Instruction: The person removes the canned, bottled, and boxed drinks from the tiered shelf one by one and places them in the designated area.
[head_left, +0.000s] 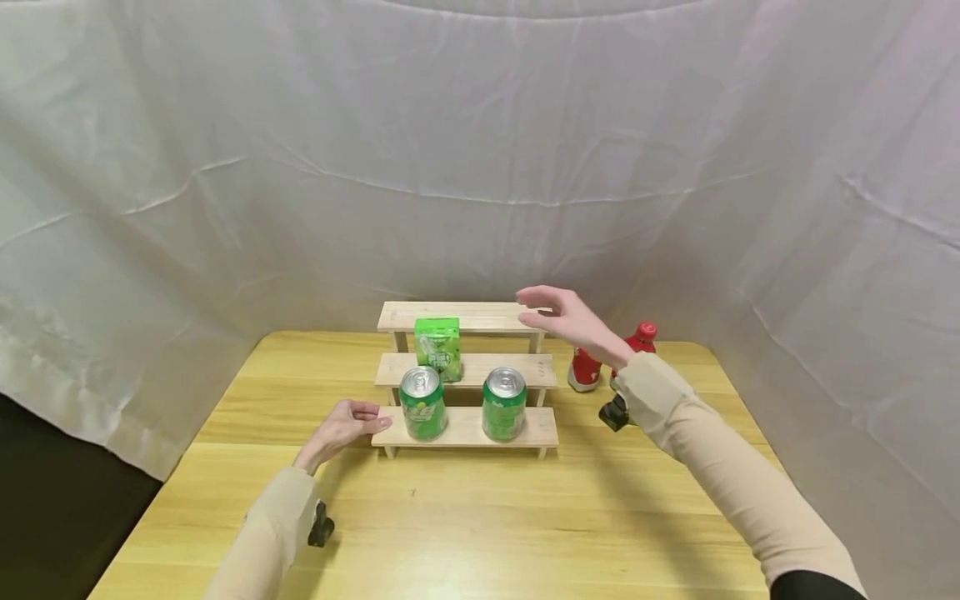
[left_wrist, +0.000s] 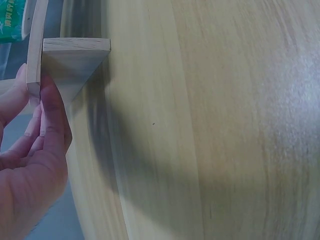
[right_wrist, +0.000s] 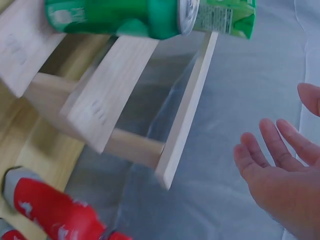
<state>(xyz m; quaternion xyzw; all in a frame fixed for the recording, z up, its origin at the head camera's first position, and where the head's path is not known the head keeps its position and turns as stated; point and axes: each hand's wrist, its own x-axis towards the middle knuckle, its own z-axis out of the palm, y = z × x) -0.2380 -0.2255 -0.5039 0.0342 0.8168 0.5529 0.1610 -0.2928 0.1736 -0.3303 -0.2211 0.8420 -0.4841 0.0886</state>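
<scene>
A three-step wooden rack (head_left: pixel 467 370) stands on the table. Two green cans (head_left: pixel 423 403) (head_left: pixel 504 403) stand on its lowest step, and a green carton (head_left: pixel 438 347) on the middle step. My left hand (head_left: pixel 347 425) rests at the left end of the lowest step, fingertips touching the board's edge (left_wrist: pixel 34 75). My right hand (head_left: pixel 564 317) hovers open and empty by the right end of the top step (right_wrist: pixel 187 107), apart from it. Behind that wrist stand red bottles (head_left: pixel 587 368) (head_left: pixel 642 340).
The yellow wooden table (head_left: pixel 480 517) has bare room in front of the rack. White cloth (head_left: pixel 225 167) hangs close behind and on both sides. The table's left edge drops off to a dark floor. A red bottle (right_wrist: pixel 55 212) lies low in the right wrist view.
</scene>
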